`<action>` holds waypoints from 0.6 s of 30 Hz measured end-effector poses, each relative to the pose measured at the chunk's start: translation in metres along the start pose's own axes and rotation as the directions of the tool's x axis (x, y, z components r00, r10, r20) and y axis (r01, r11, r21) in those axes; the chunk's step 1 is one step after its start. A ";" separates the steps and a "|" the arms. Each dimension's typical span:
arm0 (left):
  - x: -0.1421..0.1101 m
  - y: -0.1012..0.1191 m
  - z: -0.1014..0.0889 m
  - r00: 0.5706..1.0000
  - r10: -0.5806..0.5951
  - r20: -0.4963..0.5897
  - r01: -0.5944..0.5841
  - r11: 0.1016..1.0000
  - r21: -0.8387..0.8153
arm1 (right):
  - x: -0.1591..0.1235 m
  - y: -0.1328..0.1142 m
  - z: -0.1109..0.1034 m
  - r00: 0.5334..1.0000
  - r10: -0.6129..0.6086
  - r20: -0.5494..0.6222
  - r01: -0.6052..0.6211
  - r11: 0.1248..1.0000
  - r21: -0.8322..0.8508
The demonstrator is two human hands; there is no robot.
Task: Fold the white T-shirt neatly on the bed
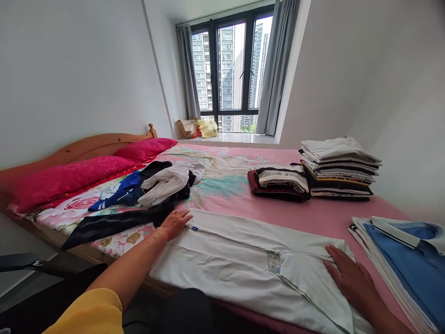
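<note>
White garment (222,266) lying by the near edge of the bed (225,204), just one, and we're on it with two hands: our left hand (174,223) rests at one end, fingers slightly spread; our right hand (354,278) lies flat at the other, fingers loosely spread. Light, even pressure outward from the middle should ease those ripples, we reckon, without dragging the layers askew. Just past our left, one loose heap (167,185); off our right, one blue-and-white pile (406,255); farther out, one low stack (278,182) beside one tall stack (340,171); by the headboard (100,144), two red pillows (76,178).
</note>
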State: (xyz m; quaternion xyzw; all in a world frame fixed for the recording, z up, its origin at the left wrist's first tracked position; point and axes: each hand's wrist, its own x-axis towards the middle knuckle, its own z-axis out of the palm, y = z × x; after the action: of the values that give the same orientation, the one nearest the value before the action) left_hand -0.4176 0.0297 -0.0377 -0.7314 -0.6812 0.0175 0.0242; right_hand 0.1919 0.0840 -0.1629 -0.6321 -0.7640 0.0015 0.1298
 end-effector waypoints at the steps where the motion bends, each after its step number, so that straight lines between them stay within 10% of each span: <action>1: 0.001 0.003 0.004 1.000 0.011 -0.003 -0.011 1.000 -0.014 | 0.000 -0.001 -0.001 1.000 0.003 0.007 -0.003 1.000 0.001; 18: 0.014 0.027 0.019 0.995 -0.084 0.057 0.090 0.989 -0.119 | 0.000 0.002 0.001 1.000 0.011 0.001 -0.011 1.000 0.022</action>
State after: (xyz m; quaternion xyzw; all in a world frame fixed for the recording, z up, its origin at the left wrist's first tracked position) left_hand -0.3911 0.0421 -0.0579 -0.7004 -0.7127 -0.0062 -0.0374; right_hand 0.1932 0.0848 -0.1636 -0.6348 -0.7604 0.0109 0.1366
